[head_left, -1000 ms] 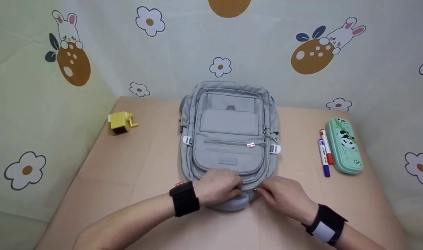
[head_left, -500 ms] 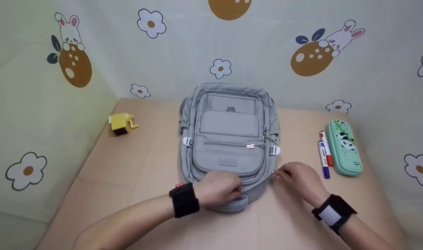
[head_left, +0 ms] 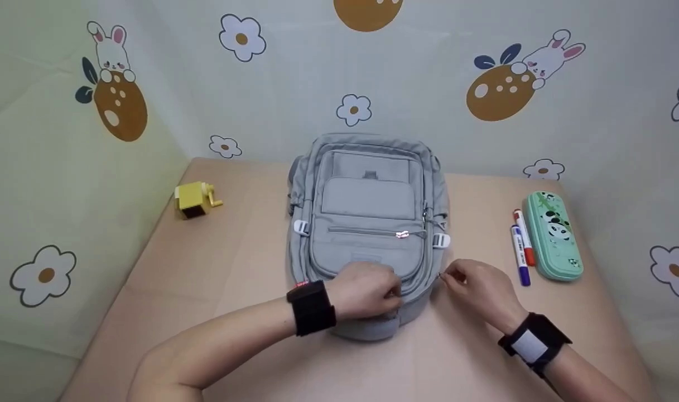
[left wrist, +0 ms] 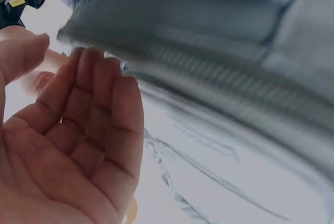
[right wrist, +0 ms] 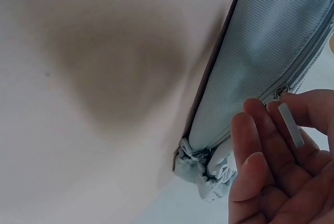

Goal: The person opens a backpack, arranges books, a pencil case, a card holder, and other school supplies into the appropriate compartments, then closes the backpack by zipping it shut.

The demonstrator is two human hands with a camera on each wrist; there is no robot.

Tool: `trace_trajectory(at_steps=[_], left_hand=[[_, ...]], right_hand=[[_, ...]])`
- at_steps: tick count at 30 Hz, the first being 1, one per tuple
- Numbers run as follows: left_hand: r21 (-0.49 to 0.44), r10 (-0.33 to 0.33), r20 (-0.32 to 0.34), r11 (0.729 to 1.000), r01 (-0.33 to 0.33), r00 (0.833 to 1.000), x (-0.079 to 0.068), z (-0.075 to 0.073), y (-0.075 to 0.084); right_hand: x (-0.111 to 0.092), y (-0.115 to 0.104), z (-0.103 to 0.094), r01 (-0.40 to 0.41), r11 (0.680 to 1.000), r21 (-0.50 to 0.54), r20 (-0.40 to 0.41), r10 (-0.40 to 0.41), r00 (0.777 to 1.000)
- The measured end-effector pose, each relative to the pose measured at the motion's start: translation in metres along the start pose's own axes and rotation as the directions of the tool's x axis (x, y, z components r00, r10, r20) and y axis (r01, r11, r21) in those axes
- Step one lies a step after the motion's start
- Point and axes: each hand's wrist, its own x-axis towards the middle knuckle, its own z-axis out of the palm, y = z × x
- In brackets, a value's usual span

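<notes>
Right fingers [right wrist: 244, 132] pinch-tight on zipper pull [right wrist: 291, 125], left fingers [left wrist: 127, 109] together; backpack [head_left: 367, 198] lengthwise, handle [head_left: 366, 331] nearest.

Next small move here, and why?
Probably slide the zipper pull along the side of the grey backpack, toward the white buckle on its right. The right hand pinches the pull, and the zip seems to run on past it that way. The left hand is at the bag's near end, well placed to steady it.
</notes>
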Motion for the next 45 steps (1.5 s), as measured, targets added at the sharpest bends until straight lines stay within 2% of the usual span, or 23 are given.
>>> trace_trajectory(at_steps=[7,11,15,20,26,30,37,45], left_hand=[[0.069,-0.029,-0.005,0.997,0.029,1.000,0.040,-0.003,0.010],[0.117,-0.075,-0.015,0.990,0.076,0.997,0.060,0.003,0.013],[0.157,-0.098,-0.021,0.982,0.100,0.995,0.073,0.010,0.016],[0.186,-0.107,-0.032,0.976,0.111,0.994,0.076,0.014,0.018],[0.150,-0.136,0.009,0.980,0.133,0.991,0.076,0.014,0.017],[0.164,-0.157,0.029,0.975,0.150,0.987,0.078,0.015,0.018],[0.198,-0.163,0.049,0.969,0.150,0.985,0.080,0.015,0.017],[0.167,-0.136,0.036,0.978,0.129,0.990,0.078,0.015,0.015]], right_hand=[[0.002,-0.002,0.002,0.011,1.000,0.023,-0.025,-0.011,1.000],[0.004,-0.002,0.003,0.016,0.998,0.058,-0.035,-0.014,0.999],[0.006,-0.002,0.003,0.028,0.996,0.090,-0.046,-0.023,0.999],[0.008,-0.001,0.004,0.042,0.992,0.117,-0.056,-0.036,0.998],[0.013,0.008,0.004,0.041,0.993,0.106,-0.034,-0.037,0.999],[0.021,0.018,0.003,0.010,0.997,0.076,-0.024,-0.008,1.000],[0.044,0.037,0.002,-0.028,1.000,-0.011,-0.022,0.027,0.999],[0.076,0.050,0.000,-0.082,0.996,-0.038,-0.019,0.081,0.997]])
